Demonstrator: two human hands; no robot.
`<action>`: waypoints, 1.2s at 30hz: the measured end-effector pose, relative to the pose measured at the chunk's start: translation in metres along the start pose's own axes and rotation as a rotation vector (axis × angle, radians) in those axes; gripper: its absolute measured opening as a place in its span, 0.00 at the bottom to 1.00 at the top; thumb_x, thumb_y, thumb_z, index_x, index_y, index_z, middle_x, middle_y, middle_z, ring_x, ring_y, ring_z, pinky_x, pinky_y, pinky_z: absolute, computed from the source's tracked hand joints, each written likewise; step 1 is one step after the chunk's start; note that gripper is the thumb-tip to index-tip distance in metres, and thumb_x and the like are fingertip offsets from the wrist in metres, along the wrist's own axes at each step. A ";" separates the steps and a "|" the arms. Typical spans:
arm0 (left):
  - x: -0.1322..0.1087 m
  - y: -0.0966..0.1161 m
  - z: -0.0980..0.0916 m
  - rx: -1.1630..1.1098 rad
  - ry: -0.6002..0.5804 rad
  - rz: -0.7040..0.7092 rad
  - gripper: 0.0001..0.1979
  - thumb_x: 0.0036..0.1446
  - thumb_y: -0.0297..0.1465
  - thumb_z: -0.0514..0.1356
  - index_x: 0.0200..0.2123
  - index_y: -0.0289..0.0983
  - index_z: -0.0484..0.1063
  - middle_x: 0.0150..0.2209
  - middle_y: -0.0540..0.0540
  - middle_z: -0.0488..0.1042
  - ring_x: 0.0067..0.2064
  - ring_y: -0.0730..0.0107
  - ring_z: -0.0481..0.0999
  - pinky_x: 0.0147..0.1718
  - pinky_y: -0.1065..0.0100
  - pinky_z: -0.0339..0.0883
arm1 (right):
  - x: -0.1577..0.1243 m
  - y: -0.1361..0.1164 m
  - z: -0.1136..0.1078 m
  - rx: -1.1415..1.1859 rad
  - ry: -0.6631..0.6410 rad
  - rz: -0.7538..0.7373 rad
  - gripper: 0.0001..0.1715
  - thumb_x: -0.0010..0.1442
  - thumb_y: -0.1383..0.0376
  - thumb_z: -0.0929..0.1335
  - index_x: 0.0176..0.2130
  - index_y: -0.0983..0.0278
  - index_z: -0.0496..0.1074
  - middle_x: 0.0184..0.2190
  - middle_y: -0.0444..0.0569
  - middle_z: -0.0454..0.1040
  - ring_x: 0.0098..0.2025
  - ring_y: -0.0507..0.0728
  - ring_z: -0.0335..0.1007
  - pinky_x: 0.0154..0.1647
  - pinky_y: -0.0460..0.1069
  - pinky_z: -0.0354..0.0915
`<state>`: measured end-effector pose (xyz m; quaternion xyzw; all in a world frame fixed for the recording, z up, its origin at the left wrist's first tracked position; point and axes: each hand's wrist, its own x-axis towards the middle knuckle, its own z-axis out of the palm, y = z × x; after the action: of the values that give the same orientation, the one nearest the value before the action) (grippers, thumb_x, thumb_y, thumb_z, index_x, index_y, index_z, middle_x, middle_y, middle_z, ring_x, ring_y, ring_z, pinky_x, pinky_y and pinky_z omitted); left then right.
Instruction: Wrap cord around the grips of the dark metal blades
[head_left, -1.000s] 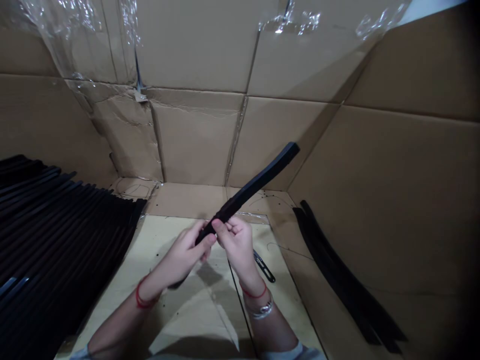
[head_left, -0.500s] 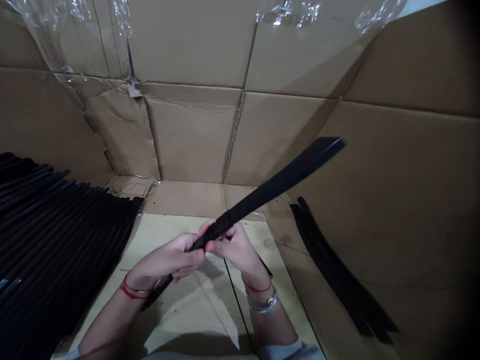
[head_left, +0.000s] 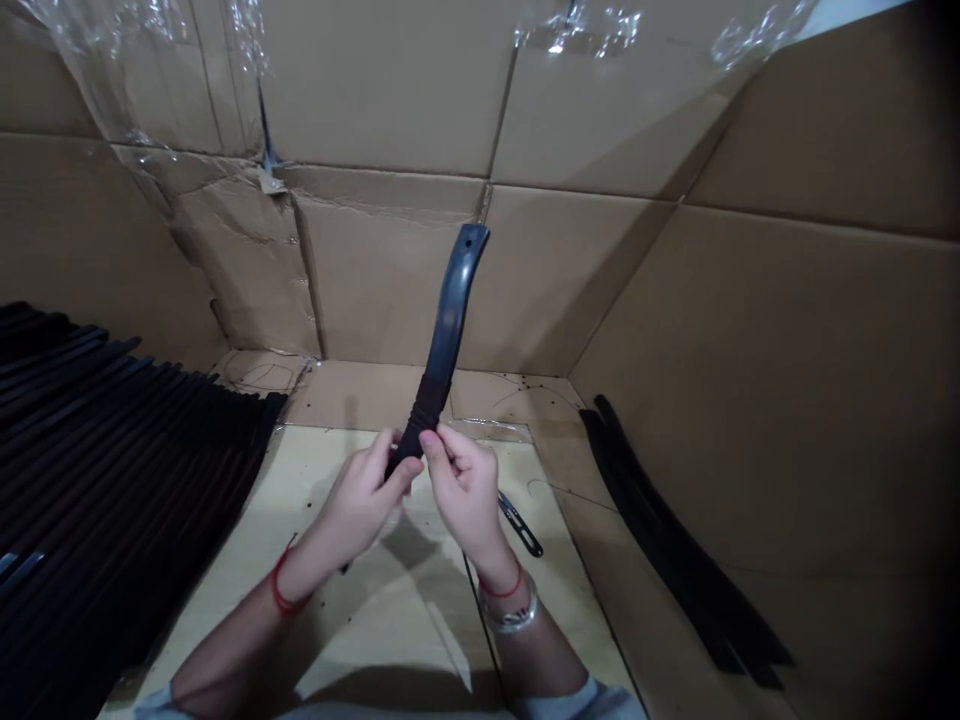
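Observation:
A long black curved strip (head_left: 450, 320), glossy with a small hole near its upper end, is held up in front of me. A dark cloth-like sleeve (head_left: 428, 400) covers its lower part and lies in wrinkled folds. My left hand (head_left: 367, 495) is closed round the covered part. Just above and to the right, my right hand (head_left: 465, 485) pinches the sleeve's edge between thumb and fingers. The strip's lower end is mostly hidden behind my left hand and wrist. A slim black slotted tool (head_left: 521, 525) lies on the board right of my right hand.
Many black strips (head_left: 135, 480) are stacked at the left. A few more dark strips (head_left: 675, 540) lean against the cardboard wall (head_left: 810, 400) on the right. Cardboard panels surround the pale board (head_left: 300, 470). Loose threads (head_left: 570, 490) lie near its right edge.
The strip has swung from pointing up-right to nearly upright, and its glossy face with the hole now shows. Both hands stay on it. The slotted tool has come into fuller view.

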<state>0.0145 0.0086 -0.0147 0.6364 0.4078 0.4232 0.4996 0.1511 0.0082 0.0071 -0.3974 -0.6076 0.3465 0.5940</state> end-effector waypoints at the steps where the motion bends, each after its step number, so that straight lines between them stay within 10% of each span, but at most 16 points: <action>1: 0.000 -0.001 0.003 0.045 0.098 0.047 0.19 0.60 0.49 0.54 0.36 0.38 0.62 0.24 0.52 0.65 0.23 0.74 0.63 0.21 0.74 0.54 | 0.000 0.001 0.002 -0.007 0.055 -0.013 0.24 0.62 0.54 0.66 0.20 0.64 0.62 0.16 0.38 0.55 0.19 0.47 0.47 0.18 0.44 0.45; 8: 0.001 0.001 -0.009 -0.268 -0.402 -0.041 0.22 0.59 0.51 0.53 0.38 0.37 0.63 0.20 0.59 0.52 0.18 0.80 0.49 0.17 0.75 0.47 | 0.004 0.005 0.000 0.321 -0.207 0.244 0.26 0.51 0.46 0.72 0.31 0.68 0.74 0.14 0.35 0.54 0.16 0.46 0.44 0.16 0.44 0.45; 14: 0.007 0.003 -0.010 0.072 0.090 0.076 0.20 0.59 0.48 0.55 0.29 0.37 0.63 0.20 0.53 0.63 0.22 0.76 0.61 0.22 0.74 0.55 | 0.001 0.004 0.008 0.248 -0.014 0.099 0.22 0.55 0.50 0.71 0.25 0.66 0.72 0.18 0.44 0.67 0.21 0.50 0.61 0.21 0.45 0.59; 20: 0.002 0.004 -0.010 -0.314 -0.361 -0.343 0.28 0.58 0.59 0.41 0.30 0.40 0.60 0.12 0.61 0.51 0.11 0.78 0.46 0.10 0.74 0.46 | 0.002 0.003 0.001 0.365 -0.237 0.223 0.26 0.50 0.48 0.74 0.36 0.68 0.77 0.17 0.40 0.65 0.19 0.49 0.58 0.19 0.44 0.56; 25: -0.001 0.009 -0.003 0.244 0.048 0.030 0.20 0.58 0.51 0.55 0.35 0.39 0.61 0.20 0.54 0.63 0.21 0.72 0.63 0.20 0.72 0.54 | 0.007 0.006 0.003 0.236 0.123 0.124 0.19 0.47 0.53 0.76 0.26 0.66 0.74 0.20 0.43 0.69 0.21 0.49 0.59 0.21 0.44 0.57; 30: 0.004 0.008 -0.011 0.082 -0.376 0.037 0.20 0.65 0.48 0.45 0.36 0.37 0.62 0.20 0.53 0.64 0.20 0.73 0.62 0.23 0.71 0.56 | 0.004 0.001 0.002 0.203 -0.029 0.136 0.19 0.50 0.53 0.74 0.23 0.66 0.71 0.17 0.41 0.65 0.19 0.48 0.56 0.18 0.45 0.55; 34: 0.005 0.003 -0.011 0.243 0.035 0.124 0.18 0.61 0.47 0.53 0.30 0.38 0.62 0.23 0.51 0.64 0.25 0.73 0.63 0.24 0.72 0.53 | -0.001 -0.002 0.003 0.169 0.159 0.137 0.19 0.52 0.53 0.73 0.26 0.67 0.74 0.16 0.39 0.59 0.19 0.48 0.51 0.18 0.44 0.51; 36: 0.001 0.002 -0.006 0.147 -0.038 0.086 0.21 0.63 0.50 0.47 0.28 0.38 0.60 0.19 0.54 0.59 0.20 0.75 0.58 0.21 0.72 0.50 | -0.002 -0.002 0.002 0.245 0.032 0.198 0.20 0.51 0.52 0.74 0.34 0.68 0.77 0.16 0.38 0.57 0.18 0.46 0.46 0.16 0.44 0.47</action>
<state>0.0091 0.0110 -0.0114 0.6961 0.4005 0.4011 0.4407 0.1491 0.0053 0.0078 -0.3855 -0.5091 0.4685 0.6105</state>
